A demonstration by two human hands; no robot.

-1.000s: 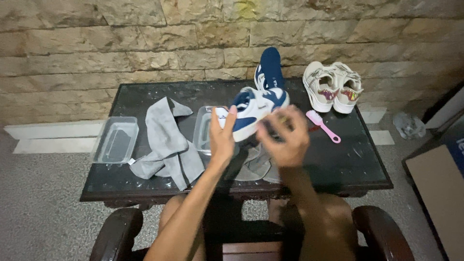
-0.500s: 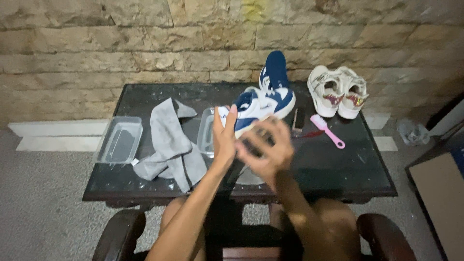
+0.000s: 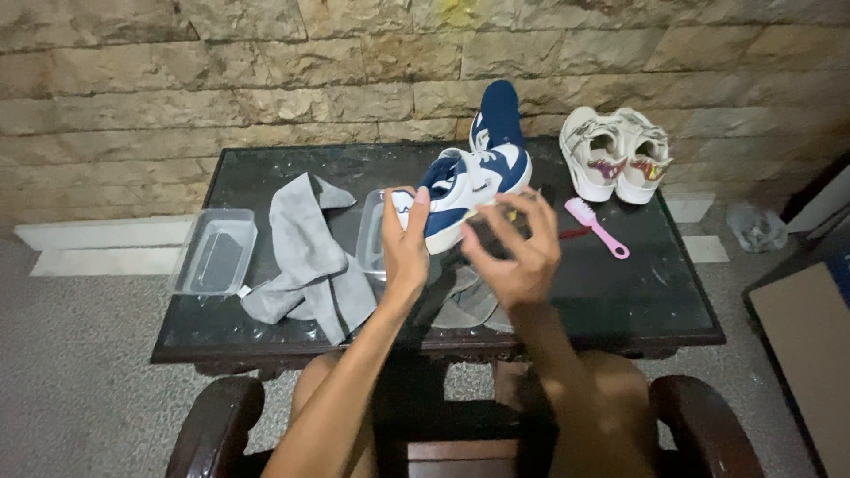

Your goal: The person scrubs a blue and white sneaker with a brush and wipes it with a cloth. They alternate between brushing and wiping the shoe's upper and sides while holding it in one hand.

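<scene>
My left hand [image 3: 405, 250] grips the toe end of a blue and white sneaker [image 3: 465, 188] and holds it up over the black glass-topped table [image 3: 637, 292]. Close to the shoe's lower side is my right hand [image 3: 515, 252], fingers bent and spread. A small pale thing shows at its fingertips, but I cannot tell whether the hand holds anything. The second blue sneaker [image 3: 498, 117] stands on end against the stone wall behind.
A grey cloth [image 3: 305, 257], two clear plastic tubs [image 3: 215, 255] [image 3: 370, 232], a pink brush [image 3: 598, 227] and a pair of white sneakers [image 3: 615, 155] lie on the table. Wooden chair arms [image 3: 212, 425] flank my legs. A cardboard box [image 3: 806, 354] stands at right.
My right hand has shifted left and down along the sneaker, with quick blurred motion half a second ago. The left hand keeps its hold on the shoe.
</scene>
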